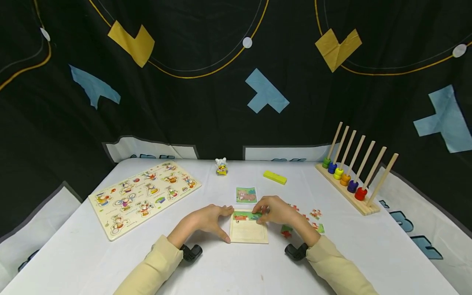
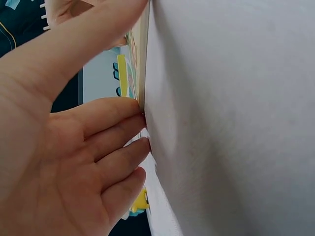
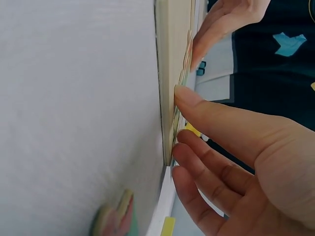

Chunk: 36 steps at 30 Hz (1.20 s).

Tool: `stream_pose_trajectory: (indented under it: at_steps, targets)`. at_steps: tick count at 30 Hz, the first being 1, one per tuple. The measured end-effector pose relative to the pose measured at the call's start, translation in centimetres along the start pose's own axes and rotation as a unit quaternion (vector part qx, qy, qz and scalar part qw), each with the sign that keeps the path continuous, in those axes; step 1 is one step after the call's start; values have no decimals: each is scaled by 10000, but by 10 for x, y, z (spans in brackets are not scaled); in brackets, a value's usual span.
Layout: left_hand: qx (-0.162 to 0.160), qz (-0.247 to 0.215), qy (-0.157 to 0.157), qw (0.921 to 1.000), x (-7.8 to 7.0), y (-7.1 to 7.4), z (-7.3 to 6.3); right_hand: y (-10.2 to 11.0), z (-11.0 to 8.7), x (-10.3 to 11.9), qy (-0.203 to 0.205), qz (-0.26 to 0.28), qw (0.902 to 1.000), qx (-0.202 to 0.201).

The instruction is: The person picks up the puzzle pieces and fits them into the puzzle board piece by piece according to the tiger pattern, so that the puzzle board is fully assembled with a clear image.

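A small wooden puzzle tray (image 1: 248, 234) lies in front of me, a row of joined picture pieces (image 1: 240, 216) along its far side. Its near part shows bare wood. My left hand (image 1: 209, 219) spreads along the tray's left side, thumb at the near corner, fingertips at the far one; in the left wrist view these fingers (image 2: 120, 132) are fairly straight against the edge. Over the far right corner, my right hand (image 1: 277, 211) pinches a puzzle piece (image 1: 256, 215), largely covered by the fingers. The right wrist view shows its thumb (image 3: 189, 96) on the pieces' surface.
Loose puzzle pieces (image 1: 316, 214) lie right of the tray, some under my right forearm. A picture card (image 1: 246, 195) sits beyond the tray. Farther back are a figurine (image 1: 221, 168) and yellow block (image 1: 275, 177). A large puzzle board (image 1: 138, 219) lies left, a peg stacker (image 1: 337, 183) right.
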<state>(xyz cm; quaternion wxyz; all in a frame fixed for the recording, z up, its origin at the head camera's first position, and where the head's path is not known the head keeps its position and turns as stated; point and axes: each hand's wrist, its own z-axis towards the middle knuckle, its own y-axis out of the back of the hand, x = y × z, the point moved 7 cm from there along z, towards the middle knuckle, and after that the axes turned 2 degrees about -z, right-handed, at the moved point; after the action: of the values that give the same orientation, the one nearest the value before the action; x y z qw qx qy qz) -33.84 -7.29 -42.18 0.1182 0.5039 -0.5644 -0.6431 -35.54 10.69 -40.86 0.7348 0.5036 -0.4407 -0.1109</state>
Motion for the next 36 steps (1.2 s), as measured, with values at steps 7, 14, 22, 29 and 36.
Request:
stream_pose_trajectory:
  at_steps: [7, 14, 22, 29, 36]
  targets:
    - [-17, -1, -43, 10000, 0, 0, 0, 0, -1, -3, -45, 21, 10000, 37]
    - [-17, 34, -68, 10000, 0, 0, 0, 11, -9, -1, 84, 77, 9999, -25]
    - [-50, -14, -9, 10000, -1, 0, -1, 33, -31, -21, -116, 53, 9999, -91]
    - [-87, -71, 35, 9999, 0, 0, -1, 57, -52, -44, -275, -99, 9994, -166]
    - [-66, -98, -2, 9999, 1, 0, 0, 79, -69, -69, -819, -268, 9961, -187]
